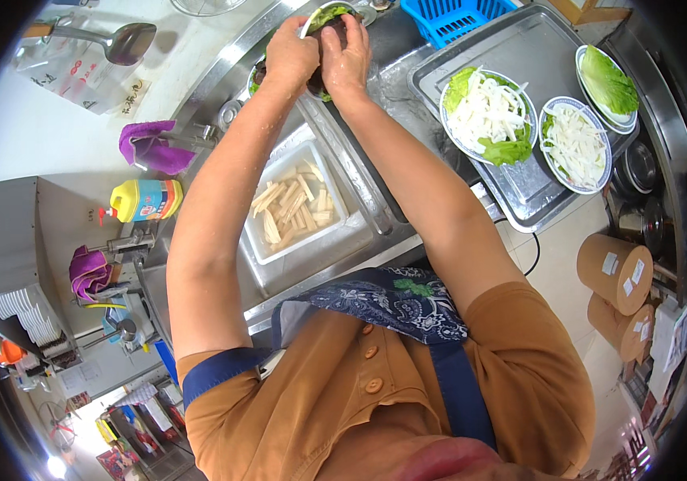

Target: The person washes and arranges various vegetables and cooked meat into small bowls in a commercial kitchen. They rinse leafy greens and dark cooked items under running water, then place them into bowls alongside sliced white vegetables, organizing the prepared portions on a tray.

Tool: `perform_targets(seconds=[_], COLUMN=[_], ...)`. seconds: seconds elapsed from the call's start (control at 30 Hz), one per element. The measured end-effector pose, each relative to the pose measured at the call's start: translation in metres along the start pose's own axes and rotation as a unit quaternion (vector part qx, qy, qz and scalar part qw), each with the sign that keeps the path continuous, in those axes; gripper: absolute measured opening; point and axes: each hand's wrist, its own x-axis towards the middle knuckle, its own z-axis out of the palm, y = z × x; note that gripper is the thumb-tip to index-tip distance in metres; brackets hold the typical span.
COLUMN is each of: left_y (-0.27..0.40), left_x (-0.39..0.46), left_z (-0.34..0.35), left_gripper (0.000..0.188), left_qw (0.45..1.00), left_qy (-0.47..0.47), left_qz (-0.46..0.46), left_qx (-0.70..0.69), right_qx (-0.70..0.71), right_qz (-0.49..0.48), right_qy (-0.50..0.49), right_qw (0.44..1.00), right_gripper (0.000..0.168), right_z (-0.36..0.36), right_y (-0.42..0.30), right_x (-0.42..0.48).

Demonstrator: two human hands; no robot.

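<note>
At the top of the view, over the sink's far edge, my left hand [294,53] grips the rim of a white plate [306,29]. On this plate lie green lettuce leaves [328,13] and dark food, mostly hidden by my hands. My right hand [345,65], wet, rests on the dark food with its fingers slightly spread; whether it grasps any cannot be told. Behind my left wrist, part of another dish [252,81] shows, also with dark food and greens. Nearer my body, a white tub [266,260] in the sink holds pale cut strips [295,204] in liquid.
To the right, a metal tray [536,54] carries a plate of white shreds on lettuce [484,114], a second such plate [575,144] and stacked plates topped with a leaf [608,81]. A blue basket [454,21] stands behind. Faucets with purple cloths [154,144] and a yellow jug [145,200] line the left.
</note>
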Motion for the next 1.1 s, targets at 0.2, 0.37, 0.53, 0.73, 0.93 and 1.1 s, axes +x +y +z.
perform_targets(seconds=[0.2, 0.37, 0.53, 0.73, 0.93, 1.1], left_y=[0.025, 0.030, -0.010, -0.098, -0.103, -0.087], left_x=[-0.006, -0.005, -0.023, -0.066, -0.076, -0.097], left_z=[-0.012, -0.023, -0.010, 0.026, 0.041, 0.030], left_gripper=[0.034, 0.039, 0.025, 0.035, 0.031, 0.037], left_qw=[0.998, 0.993, 0.930, 0.667, 0.593, 0.584], left_qy=[-0.004, 0.006, -0.069, -0.074, -0.010, 0.012], left_qz=[0.025, 0.098, -0.062, -0.411, -0.419, -0.358], left_qx=[0.057, 0.071, -0.355, -0.617, -0.688, -0.728], right_qx=[0.124, 0.076, -0.107, -0.318, -0.334, -0.555], right_qz=[0.015, 0.027, -0.028, -0.064, -0.197, -0.182], right_qy=[-0.002, -0.032, -0.093, -0.344, -0.343, -0.199], right_qw=[0.992, 0.996, 0.990, 0.881, 0.856, 0.787], right_gripper=[0.043, 0.053, 0.042, 0.048, 0.041, 0.038], right_z=[-0.011, -0.007, -0.015, -0.052, -0.141, -0.295], right_y=[-0.033, -0.042, -0.027, -0.040, -0.085, -0.074], right_x=[0.002, 0.004, -0.002, -0.018, 0.056, 0.173])
